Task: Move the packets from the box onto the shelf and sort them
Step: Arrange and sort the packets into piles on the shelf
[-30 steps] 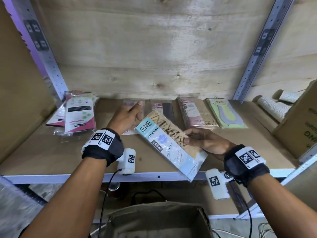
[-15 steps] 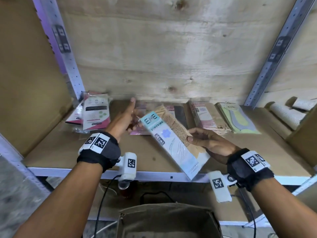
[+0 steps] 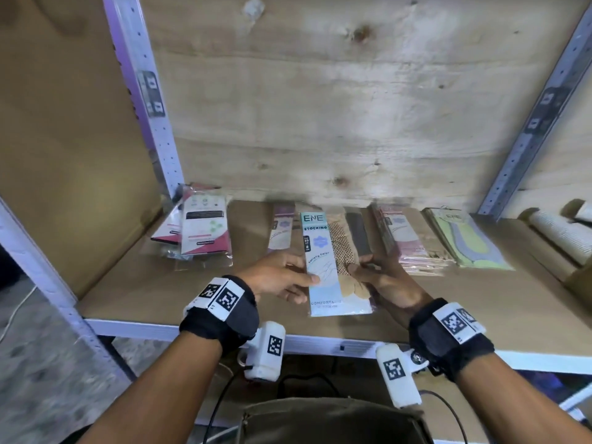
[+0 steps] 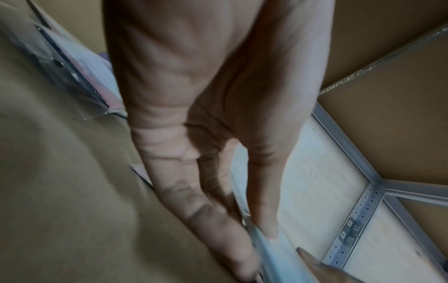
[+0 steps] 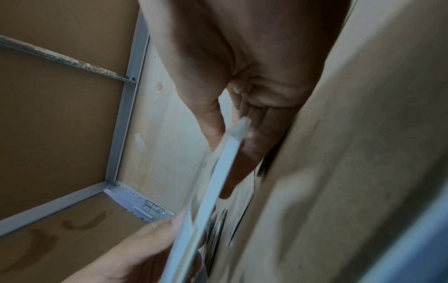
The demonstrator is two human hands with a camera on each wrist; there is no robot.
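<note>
The blue stocking packet (image 3: 323,264) was tilted a moment ago; now you hold it straight over the shelf (image 3: 192,325), your left hand (image 3: 282,277) and right hand (image 3: 381,278) pinching its sides above the middle packets (image 3: 357,232). It looks ready to lay down.

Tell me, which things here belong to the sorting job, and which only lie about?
Job:
- light-blue ENE stocking packet, held by left hand and right hand
- pink-and-white packets
- green ENE packets
- brown shelf board
- brown cardboard box

Lying about:
- white ribbed rolls
</note>
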